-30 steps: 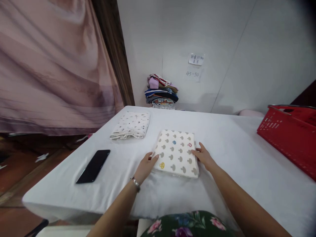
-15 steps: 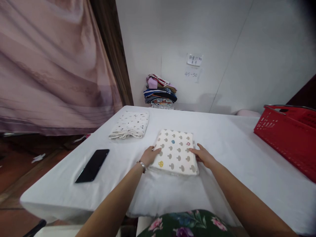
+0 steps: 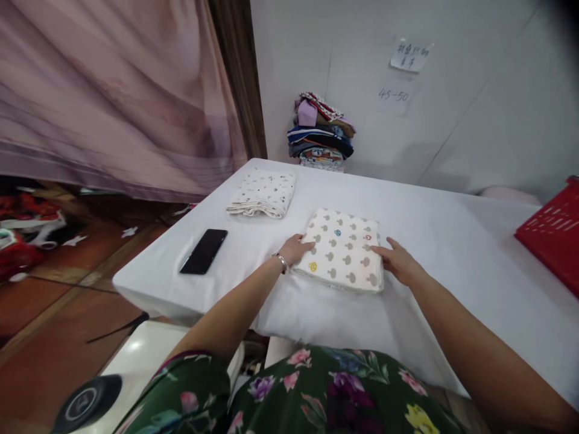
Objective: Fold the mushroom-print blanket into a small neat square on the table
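Note:
A folded cream cloth with a mushroom print lies flat on the white table. My left hand holds its left edge, thumb on top and fingers at the side of the cloth. My right hand rests against its right edge with the fingers stretched toward the cloth. Both forearms reach over the table's near edge.
A second folded cloth with small prints lies farther left, a black phone near the left edge. A stack of folded clothes stands against the wall. A red basket sits at the right. Pink curtain hangs left.
My left hand has slid onto the cloth's left edge and closed on it. The right hand stays at the right edge. The camera has swung left and down.

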Motion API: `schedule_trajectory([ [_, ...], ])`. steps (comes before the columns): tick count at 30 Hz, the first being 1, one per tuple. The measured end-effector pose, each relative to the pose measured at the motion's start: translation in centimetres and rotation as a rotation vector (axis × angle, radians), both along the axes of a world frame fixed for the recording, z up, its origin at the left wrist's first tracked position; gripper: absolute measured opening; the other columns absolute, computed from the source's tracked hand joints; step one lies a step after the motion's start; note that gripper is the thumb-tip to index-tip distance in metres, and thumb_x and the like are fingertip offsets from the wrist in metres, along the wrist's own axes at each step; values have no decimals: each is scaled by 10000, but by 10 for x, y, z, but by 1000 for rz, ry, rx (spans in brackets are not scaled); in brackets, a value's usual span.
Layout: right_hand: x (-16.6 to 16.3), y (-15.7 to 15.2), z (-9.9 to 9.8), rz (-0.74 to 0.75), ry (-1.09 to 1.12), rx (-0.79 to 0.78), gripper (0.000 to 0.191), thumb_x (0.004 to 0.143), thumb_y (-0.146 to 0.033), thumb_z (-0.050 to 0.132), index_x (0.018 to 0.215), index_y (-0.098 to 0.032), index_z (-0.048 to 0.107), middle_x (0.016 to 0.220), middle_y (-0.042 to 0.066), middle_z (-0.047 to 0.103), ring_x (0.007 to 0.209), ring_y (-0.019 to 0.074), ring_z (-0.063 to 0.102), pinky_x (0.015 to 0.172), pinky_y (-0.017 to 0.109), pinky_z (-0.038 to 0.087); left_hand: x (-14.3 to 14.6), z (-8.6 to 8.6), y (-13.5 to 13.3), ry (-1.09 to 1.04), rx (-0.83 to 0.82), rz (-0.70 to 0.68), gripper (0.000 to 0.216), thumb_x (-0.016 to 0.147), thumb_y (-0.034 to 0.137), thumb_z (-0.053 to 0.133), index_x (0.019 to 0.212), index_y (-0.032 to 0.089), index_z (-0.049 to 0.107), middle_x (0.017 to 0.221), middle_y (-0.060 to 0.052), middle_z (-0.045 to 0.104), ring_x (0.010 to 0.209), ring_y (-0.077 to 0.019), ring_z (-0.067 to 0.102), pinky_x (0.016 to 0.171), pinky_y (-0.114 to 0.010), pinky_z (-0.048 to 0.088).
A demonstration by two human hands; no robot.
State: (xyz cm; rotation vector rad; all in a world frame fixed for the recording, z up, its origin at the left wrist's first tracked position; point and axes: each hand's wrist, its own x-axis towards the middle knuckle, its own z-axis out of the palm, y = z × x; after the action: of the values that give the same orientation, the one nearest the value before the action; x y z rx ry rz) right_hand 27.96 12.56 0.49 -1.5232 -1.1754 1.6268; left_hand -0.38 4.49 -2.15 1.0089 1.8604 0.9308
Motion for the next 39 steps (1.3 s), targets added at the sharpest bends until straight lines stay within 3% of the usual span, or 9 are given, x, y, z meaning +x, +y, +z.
schedule_trajectory([
  [3,3,4,-4,-59,-40,86,1030,632,-219,760,1455,-234,140,1077,115,650,824,222,648,692,319,544,8,0,-4,53,12,-3,573,643,445,697,1121,157,568,1043,-111,663,902,-240,624,761,-299,458],
  [8,6,2,-21,-71,-99,63,1027,639,-224,739,1460,-199,121,1045,124,655,801,244,650,663,342,550,17,2,-8,190,13,21,651,653,474,684,1207,170,524,1058,-111,645,948,-257,598,795,-309,432],
  [13,8,-1,-28,-47,-149,162,999,667,-311,724,1459,-189,129,1116,123,620,874,248,637,693,332,552,18,1,-22,274,131,29,564,729,507,608,1196,200,534,1098,-82,613,942,-213,587,854,-297,429],
  [17,13,-9,-29,-19,-236,262,898,732,-465,643,1453,-227,165,1252,114,538,1009,248,589,799,349,529,17,1,-49,291,321,-82,530,767,469,577,1235,235,497,1305,-60,474,1031,-177,551,848,-260,467],
  [20,16,-31,-25,8,-329,472,778,755,-485,610,1421,-275,267,1388,80,408,1157,261,492,899,365,479,16,2,-70,340,348,-238,605,720,431,639,1273,251,472,1424,-41,340,1241,-209,408,954,-276,433],
  [22,16,-51,-22,101,-386,699,702,773,-460,599,1395,-284,327,1423,51,365,1248,268,399,975,384,420,17,2,-79,407,327,-305,619,703,377,664,1279,249,476,1456,-39,292,1302,-225,335,1035,-311,374],
  [24,16,-70,-20,295,-471,900,643,787,-428,591,1372,-275,375,1435,36,352,1306,273,313,1055,421,321,18,0,-83,464,316,-317,595,707,316,658,1273,245,488,1462,-40,289,1309,-225,331,1077,-333,329],
  [28,17,-84,-28,672,-662,1066,470,847,-344,513,1307,-262,472,1384,38,434,1331,265,272,1113,502,101,22,-7,-82,496,339,-271,533,738,274,612,1259,250,503,1448,-26,325,1284,-207,379,1074,-321,337],
  [39,30,-75,-33,784,-724,1095,407,900,-293,409,1301,-261,469,1373,32,449,1312,196,330,1112,471,104,33,-15,-85,577,358,-195,546,759,114,488,1286,252,483,1431,18,371,1256,-177,428,1091,-285,314],
])
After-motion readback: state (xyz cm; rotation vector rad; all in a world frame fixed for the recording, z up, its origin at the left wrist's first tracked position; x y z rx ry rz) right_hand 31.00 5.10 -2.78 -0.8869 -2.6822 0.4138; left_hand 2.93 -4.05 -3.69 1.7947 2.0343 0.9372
